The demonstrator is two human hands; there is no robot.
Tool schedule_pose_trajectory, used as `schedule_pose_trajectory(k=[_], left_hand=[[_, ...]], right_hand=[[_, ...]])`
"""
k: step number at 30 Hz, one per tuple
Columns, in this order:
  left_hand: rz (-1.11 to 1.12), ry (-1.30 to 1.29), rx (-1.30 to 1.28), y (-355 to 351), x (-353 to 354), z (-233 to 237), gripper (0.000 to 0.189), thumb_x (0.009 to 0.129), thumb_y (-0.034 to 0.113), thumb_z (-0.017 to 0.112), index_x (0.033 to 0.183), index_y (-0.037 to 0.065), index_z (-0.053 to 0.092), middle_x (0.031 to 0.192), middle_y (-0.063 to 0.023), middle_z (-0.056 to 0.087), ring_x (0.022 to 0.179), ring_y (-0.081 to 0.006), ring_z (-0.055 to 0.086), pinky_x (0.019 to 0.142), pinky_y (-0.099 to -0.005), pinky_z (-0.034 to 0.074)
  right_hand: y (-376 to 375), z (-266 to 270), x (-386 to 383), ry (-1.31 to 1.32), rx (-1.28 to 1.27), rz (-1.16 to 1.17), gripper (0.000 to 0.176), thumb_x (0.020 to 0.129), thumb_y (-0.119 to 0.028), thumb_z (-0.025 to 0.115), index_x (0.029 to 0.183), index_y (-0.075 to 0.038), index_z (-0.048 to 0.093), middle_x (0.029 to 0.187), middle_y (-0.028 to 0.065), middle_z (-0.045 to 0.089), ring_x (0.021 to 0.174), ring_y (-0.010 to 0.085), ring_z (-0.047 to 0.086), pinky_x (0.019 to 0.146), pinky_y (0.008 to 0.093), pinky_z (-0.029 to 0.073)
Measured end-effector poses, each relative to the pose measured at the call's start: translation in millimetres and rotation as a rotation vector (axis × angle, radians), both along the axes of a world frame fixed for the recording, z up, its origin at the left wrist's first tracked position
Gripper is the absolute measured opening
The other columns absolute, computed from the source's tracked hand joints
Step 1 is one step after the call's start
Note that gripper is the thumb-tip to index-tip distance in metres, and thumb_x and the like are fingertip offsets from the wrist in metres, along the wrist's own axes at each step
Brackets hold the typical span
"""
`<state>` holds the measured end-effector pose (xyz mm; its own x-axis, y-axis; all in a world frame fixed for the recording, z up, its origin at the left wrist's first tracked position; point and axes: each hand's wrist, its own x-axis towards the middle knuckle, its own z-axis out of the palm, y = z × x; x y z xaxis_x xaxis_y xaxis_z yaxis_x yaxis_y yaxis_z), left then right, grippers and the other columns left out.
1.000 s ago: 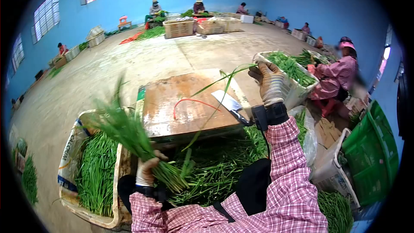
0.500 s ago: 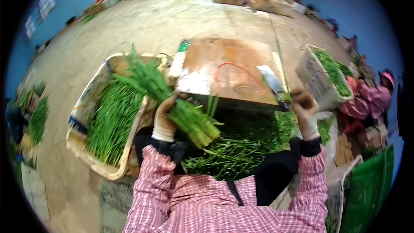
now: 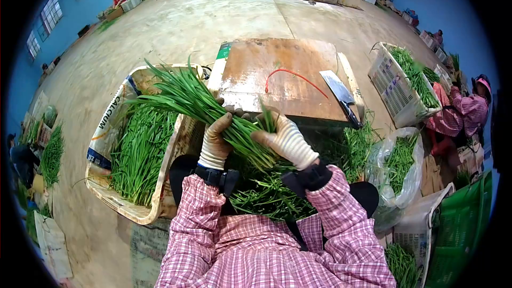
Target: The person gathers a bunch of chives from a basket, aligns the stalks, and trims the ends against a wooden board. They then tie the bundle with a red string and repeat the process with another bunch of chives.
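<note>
Both gloved hands grip one bundle of green chives (image 3: 186, 96) in front of me. My left hand (image 3: 216, 141) closes around the stalks near their middle. My right hand (image 3: 285, 140) clasps the cut ends beside it. The leaf tips fan out up and to the left, over a lined crate (image 3: 114, 128) filled with more chives. Beyond my hands lies a brown wooden cutting board (image 3: 282, 77). A cleaver (image 3: 341, 96) rests on the board's right side and a red rubber band (image 3: 293, 77) on its middle.
Loose chive trimmings (image 3: 277, 192) lie heaped under my hands. A white crate of greens (image 3: 400, 82), a plastic bag of greens (image 3: 400, 162) and a green crate (image 3: 458, 234) stand to the right. A person in pink (image 3: 464, 112) sits at right; others work along the far wall.
My right hand has come in from the board's right edge and taken hold of the bundle's cut ends. The bundle now lies flatter, tips to the left. The view has tilted down.
</note>
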<state>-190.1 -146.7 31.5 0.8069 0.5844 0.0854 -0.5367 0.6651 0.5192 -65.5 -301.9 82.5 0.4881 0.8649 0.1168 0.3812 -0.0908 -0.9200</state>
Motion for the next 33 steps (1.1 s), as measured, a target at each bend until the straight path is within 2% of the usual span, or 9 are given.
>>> schedule_pose_trajectory(k=[3, 7, 9, 11, 13, 18, 23, 28, 33], left_hand=[[0.029, 0.023, -0.003, -4, -2, 5, 0.021, 0.087, 0.013, 0.071, 0.106, 0.005, 0.064, 0.102, -0.0122, 0.068, 0.098, -0.0296, 0.067, 0.088, -0.0481, 0.056], [0.000, -0.018, -0.073, 6, -4, -4, 0.018, 0.090, 0.016, 0.068, 0.105, 0.007, 0.065, 0.100, -0.0107, 0.069, 0.100, -0.0295, 0.067, 0.092, -0.0501, 0.054], [0.061, 0.007, -0.095, 11, -5, -8, 0.017, 0.091, 0.017, 0.067, 0.105, 0.007, 0.066, 0.101, -0.0095, 0.069, 0.100, -0.0293, 0.067, 0.093, -0.0505, 0.053], [0.107, -0.042, -0.038, 14, -9, 4, 0.017, 0.091, 0.020, 0.067, 0.101, 0.006, 0.066, 0.098, -0.0081, 0.069, 0.099, -0.0265, 0.067, 0.095, -0.0465, 0.053], [0.122, 0.006, -0.098, 17, -12, 4, 0.017, 0.091, 0.019, 0.068, 0.101, 0.006, 0.067, 0.097, -0.0078, 0.069, 0.097, -0.0261, 0.067, 0.092, -0.0446, 0.054], [0.184, 0.180, -0.051, 5, 5, 3, 0.020, 0.088, 0.020, 0.071, 0.100, 0.004, 0.071, 0.097, -0.0092, 0.071, 0.089, -0.0240, 0.069, 0.085, -0.0416, 0.056], [0.191, 0.194, 0.009, -16, 16, 12, 0.018, 0.087, 0.013, 0.071, 0.102, 0.004, 0.069, 0.094, -0.0073, 0.070, 0.087, -0.0197, 0.068, 0.082, -0.0384, 0.056], [0.148, 0.023, 0.007, 12, -14, 20, 0.022, 0.089, 0.018, 0.068, 0.109, 0.007, 0.064, 0.104, -0.0090, 0.068, 0.101, -0.0281, 0.065, 0.094, -0.0454, 0.052], [0.055, -0.214, 0.106, 1, -23, 26, 0.029, 0.090, 0.013, 0.066, 0.118, 0.011, 0.058, 0.104, -0.0050, 0.063, 0.108, -0.0254, 0.061, 0.106, -0.0472, 0.044]], right_hand=[[5, -11, -7, 0.358, 0.412, -0.070, 0.028, 0.097, -0.026, 0.062, 0.111, -0.001, 0.061, 0.102, 0.0093, 0.070, 0.095, 0.0150, 0.063, 0.086, 0.0315, 0.052], [-12, -27, -2, 0.598, 0.635, -0.086, 0.040, 0.099, -0.039, 0.056, 0.106, 0.000, 0.055, 0.080, 0.0095, 0.068, 0.085, 0.0233, 0.069, 0.093, 0.0415, 0.051], [-30, -24, 2, 0.547, 0.593, -0.291, 0.041, 0.098, -0.041, 0.057, 0.102, 0.000, 0.054, 0.058, 0.0011, 0.052, 0.056, 0.0168, 0.058, 0.089, 0.0471, 0.053], [-60, -51, 38, 0.725, 0.631, -0.348, 0.030, 0.098, -0.034, 0.059, 0.096, -0.004, 0.056, 0.052, -0.0049, 0.033, 0.042, 0.0078, 0.031, 0.054, 0.0351, 0.052], [-95, -52, 59, 0.429, 0.317, -0.469, 0.023, 0.100, -0.029, 0.058, 0.094, -0.006, 0.058, 0.052, -0.0058, 0.035, 0.042, 0.0048, 0.028, 0.041, 0.0241, 0.027], [-64, 6, -3, 0.035, 0.272, -0.262, 0.027, 0.085, -0.017, 0.074, 0.107, -0.004, 0.065, 0.098, 0.0083, 0.070, 0.083, 0.0173, 0.065, 0.075, 0.0309, 0.054], [-11, -5, -29, -0.888, 0.256, -0.084, 0.031, 0.075, -0.015, 0.077, 0.102, -0.010, 0.063, 0.097, 0.0125, 0.066, 0.075, 0.0334, 0.065, 0.062, 0.0409, 0.053], [-81, -2, -1, -0.138, 0.031, 0.070, 0.010, 0.084, -0.002, 0.067, 0.094, -0.003, 0.064, 0.083, 0.0139, 0.069, 0.075, 0.0210, 0.069, 0.068, 0.0310, 0.054], [-65, 19, 22, -0.397, 0.208, -0.168, 0.032, 0.083, -0.020, 0.073, 0.109, -0.003, 0.068, 0.097, 0.0181, 0.069, 0.087, 0.0308, 0.067, 0.079, 0.0381, 0.053]])
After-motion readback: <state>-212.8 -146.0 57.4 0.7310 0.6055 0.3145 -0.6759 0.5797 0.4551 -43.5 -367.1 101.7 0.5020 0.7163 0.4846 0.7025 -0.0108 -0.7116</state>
